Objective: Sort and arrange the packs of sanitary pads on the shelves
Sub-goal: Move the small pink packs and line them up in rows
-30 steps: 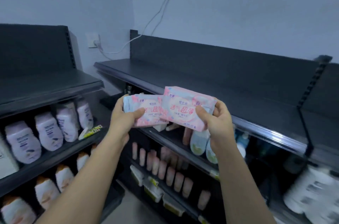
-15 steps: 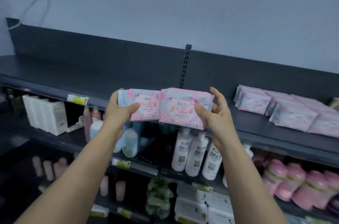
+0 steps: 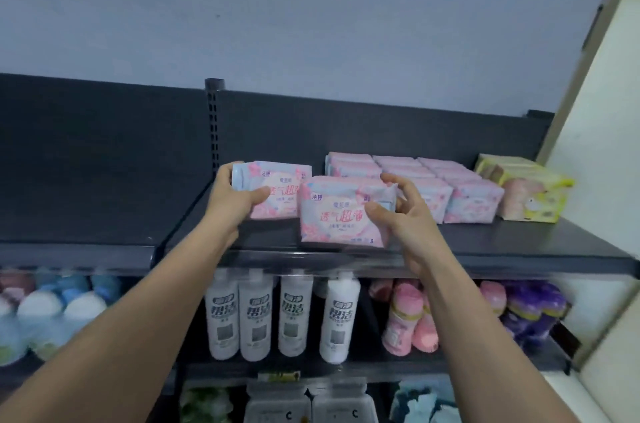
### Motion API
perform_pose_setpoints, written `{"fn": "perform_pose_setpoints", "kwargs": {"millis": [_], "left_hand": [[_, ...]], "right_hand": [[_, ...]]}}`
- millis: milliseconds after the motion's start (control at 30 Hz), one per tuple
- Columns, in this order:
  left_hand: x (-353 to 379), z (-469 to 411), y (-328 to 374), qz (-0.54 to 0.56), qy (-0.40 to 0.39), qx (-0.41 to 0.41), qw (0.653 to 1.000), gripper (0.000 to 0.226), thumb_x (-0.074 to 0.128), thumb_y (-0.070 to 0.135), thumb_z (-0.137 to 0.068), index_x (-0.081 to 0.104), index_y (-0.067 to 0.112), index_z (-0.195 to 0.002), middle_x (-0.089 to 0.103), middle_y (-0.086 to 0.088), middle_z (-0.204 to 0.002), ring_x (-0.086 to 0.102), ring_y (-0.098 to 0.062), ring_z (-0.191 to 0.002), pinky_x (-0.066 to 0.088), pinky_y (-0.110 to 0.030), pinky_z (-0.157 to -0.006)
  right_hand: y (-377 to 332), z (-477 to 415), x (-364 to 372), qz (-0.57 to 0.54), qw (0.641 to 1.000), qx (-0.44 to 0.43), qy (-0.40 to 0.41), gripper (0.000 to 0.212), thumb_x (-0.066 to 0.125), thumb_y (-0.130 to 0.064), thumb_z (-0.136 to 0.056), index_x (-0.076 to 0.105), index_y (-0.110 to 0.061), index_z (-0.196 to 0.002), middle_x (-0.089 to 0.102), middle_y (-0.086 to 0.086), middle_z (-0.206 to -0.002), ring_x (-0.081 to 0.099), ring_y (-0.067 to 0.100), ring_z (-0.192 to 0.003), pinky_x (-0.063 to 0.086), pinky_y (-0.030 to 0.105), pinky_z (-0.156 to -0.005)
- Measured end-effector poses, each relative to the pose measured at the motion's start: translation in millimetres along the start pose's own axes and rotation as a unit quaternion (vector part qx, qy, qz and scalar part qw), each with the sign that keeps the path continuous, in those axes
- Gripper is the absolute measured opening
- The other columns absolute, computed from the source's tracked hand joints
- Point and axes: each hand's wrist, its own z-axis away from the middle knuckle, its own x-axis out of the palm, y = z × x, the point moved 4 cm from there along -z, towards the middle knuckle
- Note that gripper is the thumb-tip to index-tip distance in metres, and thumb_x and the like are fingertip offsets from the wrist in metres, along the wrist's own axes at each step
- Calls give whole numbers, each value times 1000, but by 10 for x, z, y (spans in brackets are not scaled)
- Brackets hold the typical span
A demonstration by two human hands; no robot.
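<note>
Overlapping the left pack (image 3: 277,194), the right pack (image 3: 339,218) is held upright at the top shelf (image 3: 519,242) front edge, pinched between thumb and fingers of the right grip (image 3: 412,225); the left pack's left end is clasped by the left grip (image 3: 230,204).

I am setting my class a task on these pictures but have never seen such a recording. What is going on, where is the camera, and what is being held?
No machine here: a person works with bare hands. All pictures come from one camera on their head, looking forward and down, so the arms reach in from below. The left hand grips the left pack of sanitary pads. The right hand holds the right pack low at the front of the top shelf, perhaps resting on it. Further right lie stacked pink packs and yellow packs. The shelf below carries white bottles.
</note>
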Motion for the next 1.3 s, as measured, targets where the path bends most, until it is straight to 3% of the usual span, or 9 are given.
{"fn": "perform_pose_setpoints", "kwargs": {"millis": [167, 467, 567, 733, 833, 933, 1067, 1133, 1300], "left_hand": [[577, -425, -185, -21, -64, -7, 998, 48, 69, -7, -82, 47, 20, -116, 62, -3, -112, 64, -17, -96, 57, -36, -78], [1254, -942, -583, -27, -185, -58, 981, 50, 67, -13, -80, 49, 15, -116, 61, -6, -114, 65, -21, -99, 58, -38, -75], [1390, -971, -693, -70, -216, -51, 973, 46, 67, -11, -80, 49, 18, -110, 62, -8, -113, 65, -19, -90, 53, -27, -57], [1503, -993, -734, -166, -194, 4, 967, 40, 76, 9, -76, 55, 30, -102, 62, -8, -112, 66, -24, -90, 60, -45, -64], [1524, -975, -688, -188, -192, 14, 963, 42, 74, 7, -78, 56, 27, -110, 62, -5, -105, 66, -20, -87, 59, -32, -62], [1511, -947, -676, -138, -196, -17, 971, 44, 58, -9, -88, 52, 15, -124, 62, -5, -92, 62, -12, -78, 53, -17, -57], [1487, -957, -698, -143, -160, -34, 976, 31, 60, -10, -86, 60, 14, -106, 68, -8, -103, 66, -20, -88, 56, -38, -76], [1511, -942, -729, -144, -149, -41, 977, 29, 60, -10, -86, 63, 14, -101, 70, -8, -107, 67, -22, -96, 57, -36, -71], [1536, -757, -651, -149, -196, -40, 968, 50, 56, -11, -88, 57, 16, -130, 64, 4, -121, 60, -13, -115, 51, -20, -73]], "right_hand": [[156, -367, -386, 11, 1000, 10, -9, 46, 73, -9, -83, 60, -38, -115, 64, 7, -107, 62, 17, -89, 50, 34, -85], [490, -793, -677, 43, 998, 39, -24, 47, 64, 3, -88, 56, -24, -124, 65, 5, -114, 65, 9, -94, 52, 17, -75], [594, -859, -735, 84, 995, 39, -38, 47, 65, 2, -88, 56, -27, -124, 62, 1, -120, 61, 11, -105, 51, 18, -82], [625, -931, -767, 113, 991, 28, -61, 55, 74, -5, -82, 55, -26, -129, 57, -8, -130, 57, 3, -111, 47, 10, -85], [596, -954, -772, 176, 983, 4, -54, 58, 82, -15, -75, 58, -28, -126, 53, -15, -130, 51, -4, -109, 41, 0, -81], [593, -983, -793, 227, 973, -24, -44, 58, 85, -19, -72, 59, -27, -124, 52, -9, -131, 50, 7, -113, 39, 3, -82], [583, -1009, -797, 262, 963, -50, -27, 58, 83, -20, -74, 59, -26, -126, 52, -6, -122, 51, 11, -109, 40, 9, -85], [585, -1022, -789, 277, 959, -60, -19, 57, 82, -22, -75, 59, -27, -126, 52, -5, -116, 53, 14, -105, 42, 15, -87], [608, -1031, -762, 324, 941, -93, 1, 54, 77, -25, -80, 56, -29, -129, 48, -3, -113, 51, 12, -100, 43, 24, -91]]}}
